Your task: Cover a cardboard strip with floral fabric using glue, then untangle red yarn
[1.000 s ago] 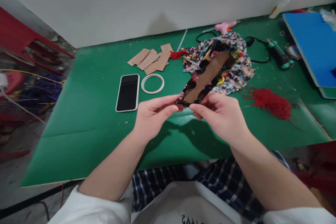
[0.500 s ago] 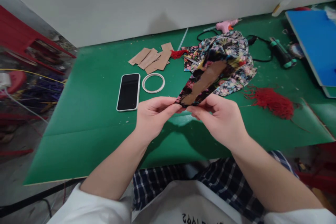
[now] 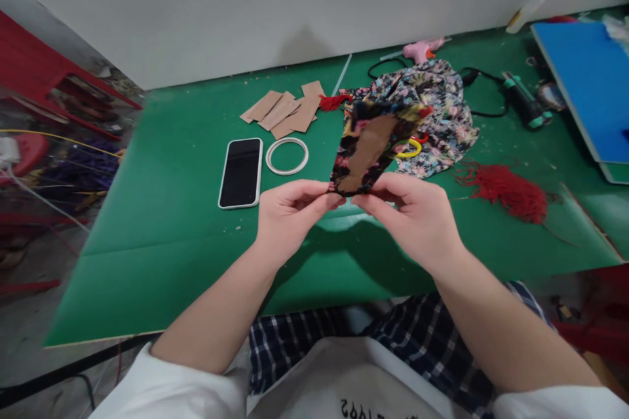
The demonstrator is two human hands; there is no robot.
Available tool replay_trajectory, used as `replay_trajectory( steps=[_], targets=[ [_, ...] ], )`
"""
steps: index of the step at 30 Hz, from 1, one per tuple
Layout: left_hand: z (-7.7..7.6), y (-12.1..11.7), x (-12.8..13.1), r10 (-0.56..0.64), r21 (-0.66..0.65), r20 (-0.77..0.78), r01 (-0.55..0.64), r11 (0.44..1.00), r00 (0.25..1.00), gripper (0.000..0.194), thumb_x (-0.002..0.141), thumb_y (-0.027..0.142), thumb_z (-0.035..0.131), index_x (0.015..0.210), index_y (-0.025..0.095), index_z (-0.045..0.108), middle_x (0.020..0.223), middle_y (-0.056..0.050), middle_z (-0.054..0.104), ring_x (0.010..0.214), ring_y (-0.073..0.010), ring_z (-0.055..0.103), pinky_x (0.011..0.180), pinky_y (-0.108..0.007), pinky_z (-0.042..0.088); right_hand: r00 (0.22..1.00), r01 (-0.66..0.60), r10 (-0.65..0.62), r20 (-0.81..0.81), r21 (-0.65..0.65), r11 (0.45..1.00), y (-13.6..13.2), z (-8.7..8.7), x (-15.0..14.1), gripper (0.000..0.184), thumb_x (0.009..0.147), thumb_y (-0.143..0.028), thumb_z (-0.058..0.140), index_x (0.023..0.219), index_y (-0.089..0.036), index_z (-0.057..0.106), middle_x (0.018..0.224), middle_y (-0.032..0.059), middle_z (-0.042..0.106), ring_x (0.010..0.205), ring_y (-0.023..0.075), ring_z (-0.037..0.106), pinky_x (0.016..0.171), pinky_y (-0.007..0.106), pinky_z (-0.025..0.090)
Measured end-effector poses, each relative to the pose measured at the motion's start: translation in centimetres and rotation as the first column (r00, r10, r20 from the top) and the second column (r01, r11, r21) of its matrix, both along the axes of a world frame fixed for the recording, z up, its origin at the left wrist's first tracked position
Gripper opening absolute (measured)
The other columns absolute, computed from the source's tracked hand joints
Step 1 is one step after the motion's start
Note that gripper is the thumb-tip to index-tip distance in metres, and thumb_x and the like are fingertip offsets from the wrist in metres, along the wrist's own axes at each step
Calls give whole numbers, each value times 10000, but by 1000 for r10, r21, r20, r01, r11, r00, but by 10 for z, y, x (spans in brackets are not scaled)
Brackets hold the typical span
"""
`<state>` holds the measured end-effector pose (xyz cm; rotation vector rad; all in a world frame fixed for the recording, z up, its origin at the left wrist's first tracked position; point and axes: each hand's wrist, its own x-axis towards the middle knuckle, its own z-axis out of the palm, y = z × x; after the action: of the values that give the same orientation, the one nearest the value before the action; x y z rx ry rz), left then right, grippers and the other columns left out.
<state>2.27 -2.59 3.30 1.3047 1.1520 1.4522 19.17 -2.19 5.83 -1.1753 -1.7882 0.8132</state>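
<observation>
Between my hands, a fabric-wrapped cardboard piece (image 3: 369,149) stands tilted upward over the table; dark floral cloth folds over its edges and bare brown cardboard shows in the middle. My left hand (image 3: 289,217) pinches its lower left corner between thumb and fingers. At the lower right corner, my right hand (image 3: 413,219) has the same kind of pinch. Just behind the piece lies a crumpled floral cloth (image 3: 442,98), with yellow and red scissor handles (image 3: 410,148) resting on it. The scissor blades are hidden behind the held piece.
On the green table (image 3: 187,275) lie a phone (image 3: 240,173), a tape roll (image 3: 270,158), cardboard strips (image 3: 282,111), a small red tassel (image 3: 334,102) and a bundle of red threads (image 3: 514,193). Farther back are a pink glue gun (image 3: 422,50), a black-green tool (image 3: 527,101) and a blue board (image 3: 587,78).
The held piece has swung to the left and stands more upright, uncovering the scissor handles on the cloth. Both hands keep their pinch and have barely moved.
</observation>
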Motion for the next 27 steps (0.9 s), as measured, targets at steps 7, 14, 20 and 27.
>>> replay_trajectory(
  steps=[7,14,20,27],
  targets=[
    [3,-2,1,-29,-14,-115,27,1000,993,105,666,264,762,706,176,722,636,-2,710,572,-138,671,558,-211,565,998,-2,-4,60,86,996,3,-1,3,78,791,-193,609,767,-203,682,673,-21,634,592,92,530,541,212,394],
    [0,-1,-2,-117,-53,-113,112,992,987,89,697,251,739,684,178,689,652,6,702,583,-120,658,576,-198,551,989,-19,-6,148,167,986,2,0,1,110,780,-189,615,670,-175,609,585,-33,538,530,77,439,495,209,324],
    [0,-1,-2,-153,-77,-116,145,987,981,167,705,288,726,652,169,622,612,14,643,528,-102,607,527,-198,523,990,-33,11,141,157,987,2,0,0,181,784,-211,615,616,-178,553,554,-43,470,521,74,407,493,209,304],
    [0,-1,-2,-165,-47,-169,159,986,972,165,730,283,694,680,178,578,618,31,575,522,-81,555,514,-184,487,990,-54,43,131,85,995,3,-2,1,205,794,-219,609,623,-179,501,569,-49,453,538,71,401,506,204,304]
  ],
)
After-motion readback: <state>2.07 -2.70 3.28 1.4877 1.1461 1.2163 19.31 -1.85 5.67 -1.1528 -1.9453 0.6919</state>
